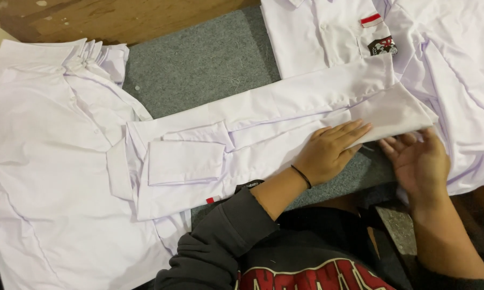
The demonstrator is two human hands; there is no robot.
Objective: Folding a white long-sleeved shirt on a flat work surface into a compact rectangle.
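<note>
With the left hand [328,153] pressing flat, fingers spread, on the folded white shirt [253,139] lying across the grey surface [199,64], the right hand [422,161], fingers open under the folded end, should lift evenly so the crease stays straight.

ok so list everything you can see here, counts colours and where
folded shirt: 1, white, centre, lying across the grey mat
stack of shirts: several, exact count unclear, white, left side
open shirt: 1, white, red and white strip and dark badge on the pocket, top right
loose white cloth: count unclear, far right
grey mat: 1, under the shirts
wooden surface: brown, top left
hair band: 1, black, on the left wrist
left hand: flat on the folded shirt
right hand: palm up, fingers under the shirt's folded end
</note>
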